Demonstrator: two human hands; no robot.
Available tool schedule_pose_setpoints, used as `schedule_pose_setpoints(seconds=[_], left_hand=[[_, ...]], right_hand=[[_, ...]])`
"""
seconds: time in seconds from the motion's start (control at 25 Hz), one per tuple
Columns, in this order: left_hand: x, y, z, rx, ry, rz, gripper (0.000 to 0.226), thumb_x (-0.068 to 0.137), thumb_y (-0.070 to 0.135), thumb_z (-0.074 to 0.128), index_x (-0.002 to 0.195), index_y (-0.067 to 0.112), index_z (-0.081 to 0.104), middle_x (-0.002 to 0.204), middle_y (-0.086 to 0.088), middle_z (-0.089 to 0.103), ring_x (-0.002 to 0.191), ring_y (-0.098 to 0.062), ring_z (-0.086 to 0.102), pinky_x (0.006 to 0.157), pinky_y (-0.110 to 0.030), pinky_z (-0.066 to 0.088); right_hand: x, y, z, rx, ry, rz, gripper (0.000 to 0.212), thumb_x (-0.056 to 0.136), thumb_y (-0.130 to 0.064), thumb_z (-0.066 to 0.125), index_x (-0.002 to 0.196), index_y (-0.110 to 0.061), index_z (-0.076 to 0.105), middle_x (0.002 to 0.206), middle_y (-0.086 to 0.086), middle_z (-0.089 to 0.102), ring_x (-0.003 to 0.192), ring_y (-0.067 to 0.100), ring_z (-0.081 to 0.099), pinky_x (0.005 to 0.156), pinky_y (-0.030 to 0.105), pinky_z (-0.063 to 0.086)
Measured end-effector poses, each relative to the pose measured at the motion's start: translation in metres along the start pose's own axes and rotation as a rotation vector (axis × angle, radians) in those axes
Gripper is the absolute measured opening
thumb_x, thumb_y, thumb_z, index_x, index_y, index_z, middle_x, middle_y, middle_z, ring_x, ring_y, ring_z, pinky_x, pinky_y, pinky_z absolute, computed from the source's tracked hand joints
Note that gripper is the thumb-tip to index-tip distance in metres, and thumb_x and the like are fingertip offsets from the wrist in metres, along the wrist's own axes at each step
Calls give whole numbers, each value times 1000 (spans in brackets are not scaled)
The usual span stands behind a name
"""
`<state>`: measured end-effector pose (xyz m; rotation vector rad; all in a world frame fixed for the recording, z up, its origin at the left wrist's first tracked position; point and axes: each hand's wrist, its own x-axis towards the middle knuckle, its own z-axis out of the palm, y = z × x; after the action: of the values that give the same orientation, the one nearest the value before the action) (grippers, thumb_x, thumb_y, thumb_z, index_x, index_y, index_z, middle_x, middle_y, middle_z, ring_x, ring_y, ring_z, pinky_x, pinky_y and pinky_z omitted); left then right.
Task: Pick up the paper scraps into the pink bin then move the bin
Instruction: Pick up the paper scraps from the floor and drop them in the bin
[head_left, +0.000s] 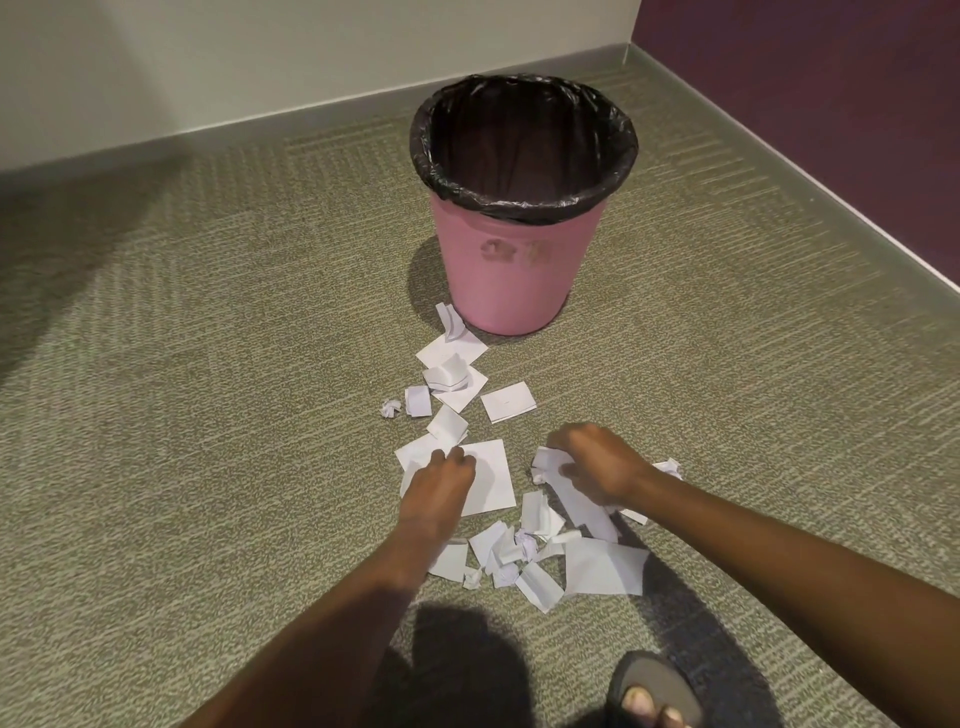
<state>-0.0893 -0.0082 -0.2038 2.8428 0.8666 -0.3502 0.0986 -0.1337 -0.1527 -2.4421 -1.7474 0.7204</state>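
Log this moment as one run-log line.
stage: gathering | left hand: on scraps | right hand: closing on scraps | bin: upright, unmoved | carpet: scraps remain

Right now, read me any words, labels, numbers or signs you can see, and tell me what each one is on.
No text here can be read.
pink bin: two faded marks on its side, too blurred to tell if they are words or pictures.
paper scraps: white, with no legible writing showing.
black liner, carpet and walls: no print visible.
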Motion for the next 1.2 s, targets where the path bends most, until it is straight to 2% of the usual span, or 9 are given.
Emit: schedule_pose_setpoints(seconds=[0.28,0.4,0.48,0.6,0.72,0.84,0.96,1.12,1.2], left_hand=[[3,0,-16,-14,82,-24,43,83,-8,58,122,7,50,111,-12,59,103,-29,55,72,-38,50],[8,2,-32,-102,173,-39,43,84,-8,57,124,7,52,106,-11,65,101,-29,59,72,-37,52],[15,2,-56,-171,246,-57,42,83,-10,58,120,7,55,99,-11,67,93,-28,62,69,-37,56],[21,1,-112,-265,378,-69,45,76,-18,58,114,5,59,91,-12,67,80,-28,63,64,-41,55],[21,2,-176,-259,602,16,45,74,-20,57,111,6,60,89,-11,66,78,-28,61,60,-41,54],[33,3,-232,-221,774,95,38,80,-9,64,112,11,59,92,-9,66,81,-27,61,63,-42,55],[58,2,-283,-247,864,119,30,83,-2,66,111,7,61,96,-14,68,82,-30,64,68,-45,57],[85,-3,-341,-268,996,139,23,81,-5,55,100,6,62,89,-14,69,76,-32,63,61,-42,52],[98,-6,-358,-297,1023,112,27,78,-5,50,99,8,63,88,-12,69,77,-30,62,59,-39,48]], right_hand=[[11,-10,-14,23,168,50,14,93,-7,60,106,-7,64,107,10,65,91,25,63,68,24,41],[13,-19,-24,25,267,43,7,92,-4,59,88,-9,62,89,6,60,72,21,57,54,21,36],[15,-28,-37,65,333,32,22,90,0,58,75,-15,52,79,1,51,65,18,50,49,18,27],[19,-42,-75,105,430,-45,7,91,-4,57,95,-6,62,96,11,60,80,24,53,67,26,38],[27,-55,-131,86,516,-115,27,92,-6,57,118,-1,61,115,20,61,102,35,57,83,40,44],[36,-66,-195,31,695,-181,19,89,-3,60,108,0,62,103,19,61,92,35,58,76,39,46],[48,-76,-246,59,834,-181,8,88,1,58,91,-5,62,88,3,56,75,19,54,57,24,42],[69,-77,-288,256,954,-80,6,90,-4,55,89,-1,60,84,10,57,69,18,49,57,23,36],[80,-72,-295,205,1007,-17,7,91,-7,56,84,-6,57,84,6,54,73,17,49,60,26,35]])
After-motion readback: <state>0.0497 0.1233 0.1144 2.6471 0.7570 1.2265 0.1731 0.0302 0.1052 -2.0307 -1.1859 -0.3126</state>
